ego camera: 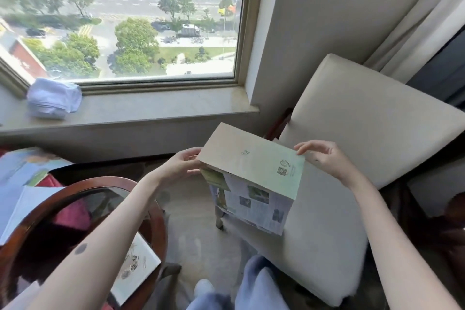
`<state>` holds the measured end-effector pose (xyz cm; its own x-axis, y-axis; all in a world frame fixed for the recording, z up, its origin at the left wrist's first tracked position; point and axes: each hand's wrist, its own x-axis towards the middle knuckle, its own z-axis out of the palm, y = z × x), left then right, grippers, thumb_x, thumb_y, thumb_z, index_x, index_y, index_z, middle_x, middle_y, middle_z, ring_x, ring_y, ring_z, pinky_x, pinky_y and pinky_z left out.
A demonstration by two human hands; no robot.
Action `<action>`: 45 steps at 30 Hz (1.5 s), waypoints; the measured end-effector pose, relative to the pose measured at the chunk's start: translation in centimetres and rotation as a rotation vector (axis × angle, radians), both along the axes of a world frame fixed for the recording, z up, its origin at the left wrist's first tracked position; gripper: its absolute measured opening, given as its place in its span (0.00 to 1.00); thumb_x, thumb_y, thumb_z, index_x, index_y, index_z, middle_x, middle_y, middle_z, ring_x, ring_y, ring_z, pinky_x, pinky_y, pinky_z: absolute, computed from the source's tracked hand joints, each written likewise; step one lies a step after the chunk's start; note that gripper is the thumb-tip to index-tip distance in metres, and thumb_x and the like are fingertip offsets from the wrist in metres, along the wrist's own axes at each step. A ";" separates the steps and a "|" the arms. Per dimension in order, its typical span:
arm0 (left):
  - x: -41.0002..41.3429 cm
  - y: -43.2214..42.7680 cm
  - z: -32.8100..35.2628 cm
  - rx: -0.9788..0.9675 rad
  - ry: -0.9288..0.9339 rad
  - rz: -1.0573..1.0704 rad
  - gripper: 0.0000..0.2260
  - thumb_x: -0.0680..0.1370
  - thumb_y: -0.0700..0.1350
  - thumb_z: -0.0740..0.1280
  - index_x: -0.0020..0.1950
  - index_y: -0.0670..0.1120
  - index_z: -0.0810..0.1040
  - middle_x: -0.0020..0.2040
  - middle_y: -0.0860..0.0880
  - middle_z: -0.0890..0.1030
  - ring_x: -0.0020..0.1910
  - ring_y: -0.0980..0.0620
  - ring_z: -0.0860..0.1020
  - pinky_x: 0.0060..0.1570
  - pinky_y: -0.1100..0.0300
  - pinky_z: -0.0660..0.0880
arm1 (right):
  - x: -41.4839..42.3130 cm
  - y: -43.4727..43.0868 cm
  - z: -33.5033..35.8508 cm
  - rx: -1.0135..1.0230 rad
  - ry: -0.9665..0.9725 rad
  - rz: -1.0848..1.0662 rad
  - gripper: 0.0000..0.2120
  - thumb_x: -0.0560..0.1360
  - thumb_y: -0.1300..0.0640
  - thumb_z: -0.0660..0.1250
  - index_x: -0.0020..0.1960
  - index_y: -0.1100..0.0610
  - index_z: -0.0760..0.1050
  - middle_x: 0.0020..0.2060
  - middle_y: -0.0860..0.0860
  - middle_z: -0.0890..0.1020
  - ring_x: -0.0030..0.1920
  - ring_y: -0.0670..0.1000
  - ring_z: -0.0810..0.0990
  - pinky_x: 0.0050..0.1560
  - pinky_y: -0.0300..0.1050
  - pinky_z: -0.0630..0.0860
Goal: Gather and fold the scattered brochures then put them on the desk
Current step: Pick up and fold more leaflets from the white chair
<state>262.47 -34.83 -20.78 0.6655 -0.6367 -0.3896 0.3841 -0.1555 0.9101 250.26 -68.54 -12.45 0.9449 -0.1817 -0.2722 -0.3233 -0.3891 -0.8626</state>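
I hold a large brochure (251, 173) in the air over the cream armchair (352, 133). Its top panel is tan fading to pale green with a QR code, and it is bent over a printed panel that hangs below. My left hand (185, 161) grips the brochure's left edge. At the top right corner, my right hand (324, 156) pinches it with the fingertips. On the round glass-topped table (156, 224) at the lower left lies another brochure (136, 264), white with small pictures. More printed sheets (22, 171) lie at the far left.
A stone window sill (151, 108) runs under the window, with a crumpled white bundle (54, 98) at its left end. Curtains (415, 20) hang at the top right. My legs in light blue trousers (251, 287) stand between the table and the armchair.
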 end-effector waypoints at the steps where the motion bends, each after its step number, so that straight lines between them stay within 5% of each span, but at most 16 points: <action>1: -0.2 -0.2 0.1 0.004 -0.004 -0.013 0.18 0.70 0.48 0.71 0.60 0.52 0.78 0.57 0.50 0.82 0.58 0.55 0.79 0.52 0.65 0.77 | 0.1 0.5 0.0 -0.040 0.003 0.018 0.19 0.76 0.70 0.56 0.42 0.51 0.80 0.54 0.51 0.82 0.57 0.45 0.77 0.62 0.40 0.68; 4: -0.5 -1.4 0.4 0.004 -0.010 -0.011 0.16 0.72 0.45 0.71 0.59 0.52 0.79 0.55 0.50 0.83 0.56 0.54 0.80 0.51 0.64 0.77 | 0.8 2.8 -0.9 -0.150 0.064 0.169 0.09 0.77 0.56 0.64 0.52 0.42 0.76 0.61 0.46 0.76 0.62 0.47 0.73 0.65 0.43 0.66; 8: -0.7 -2.5 0.7 0.008 -0.031 -0.017 0.15 0.77 0.43 0.67 0.63 0.49 0.75 0.58 0.49 0.82 0.59 0.52 0.79 0.61 0.54 0.73 | 1.1 4.7 -2.4 -0.312 0.087 0.138 0.22 0.72 0.46 0.69 0.65 0.47 0.69 0.70 0.48 0.65 0.70 0.49 0.64 0.70 0.48 0.62; 14: -1.3 -3.6 1.7 -0.035 -0.016 -0.025 0.20 0.74 0.47 0.67 0.66 0.49 0.73 0.61 0.49 0.80 0.61 0.51 0.78 0.63 0.51 0.71 | -0.8 6.2 -3.5 -0.469 -0.036 0.291 0.21 0.71 0.48 0.71 0.63 0.50 0.73 0.66 0.47 0.73 0.67 0.49 0.70 0.69 0.50 0.64; 23: -2.4 -6.4 4.0 0.010 -0.063 -0.099 0.19 0.79 0.42 0.64 0.69 0.44 0.69 0.63 0.45 0.78 0.62 0.49 0.76 0.63 0.54 0.71 | -1.9 5.4 -4.0 -0.446 -0.173 0.048 0.11 0.73 0.60 0.69 0.52 0.48 0.81 0.50 0.45 0.84 0.52 0.47 0.82 0.56 0.51 0.77; 29: -2.9 -6.3 1.4 0.301 -0.162 0.078 0.19 0.79 0.39 0.61 0.71 0.43 0.66 0.67 0.43 0.73 0.61 0.51 0.73 0.57 0.58 0.70 | -2.3 2.9 -2.7 -0.406 -0.215 -0.065 0.12 0.72 0.62 0.70 0.48 0.47 0.82 0.45 0.42 0.83 0.47 0.43 0.82 0.49 0.36 0.76; 32: -4.0 -5.2 -1.2 0.350 -0.149 0.001 0.27 0.77 0.38 0.65 0.74 0.46 0.60 0.71 0.45 0.68 0.69 0.50 0.67 0.65 0.58 0.66 | -2.5 1.7 -1.0 -0.248 -0.236 -0.077 0.16 0.72 0.66 0.70 0.41 0.43 0.80 0.41 0.41 0.84 0.42 0.36 0.81 0.45 0.25 0.73; 36: -5.3 -5.3 -2.8 0.315 -0.186 -0.094 0.35 0.73 0.39 0.70 0.75 0.52 0.57 0.71 0.51 0.66 0.64 0.51 0.73 0.63 0.55 0.71 | -2.8 0.1 1.6 -0.083 -0.310 -0.083 0.16 0.72 0.69 0.69 0.40 0.47 0.80 0.34 0.37 0.84 0.38 0.35 0.80 0.44 0.26 0.74; 38: -5.4 -5.9 -3.1 0.312 -0.194 -0.119 0.30 0.70 0.42 0.71 0.71 0.53 0.65 0.65 0.51 0.73 0.60 0.51 0.75 0.61 0.53 0.73 | -2.6 -0.4 2.5 -0.066 -0.343 -0.097 0.14 0.72 0.70 0.69 0.40 0.50 0.80 0.34 0.37 0.83 0.38 0.35 0.80 0.44 0.27 0.74; 41: -5.6 -6.6 -3.5 0.419 -0.246 -0.139 0.10 0.73 0.45 0.69 0.53 0.45 0.77 0.43 0.51 0.77 0.43 0.51 0.73 0.42 0.59 0.71 | -2.4 -0.7 2.9 -0.095 -0.398 -0.160 0.13 0.72 0.69 0.68 0.41 0.50 0.80 0.35 0.35 0.83 0.39 0.35 0.80 0.47 0.28 0.74; 45: -6.0 -6.9 -3.7 0.402 -0.192 -0.141 0.13 0.77 0.50 0.65 0.47 0.40 0.80 0.35 0.53 0.76 0.33 0.57 0.72 0.34 0.63 0.67 | -2.6 0.0 1.5 -0.169 -0.472 -0.240 0.12 0.73 0.65 0.69 0.41 0.46 0.80 0.37 0.35 0.83 0.42 0.35 0.80 0.50 0.29 0.74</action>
<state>256.52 -41.72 -24.45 0.6674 -0.5500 -0.5020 0.1638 -0.5491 0.8195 247.64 -68.58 -10.94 0.8841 -0.4109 0.2225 -0.0129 -0.4974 -0.8674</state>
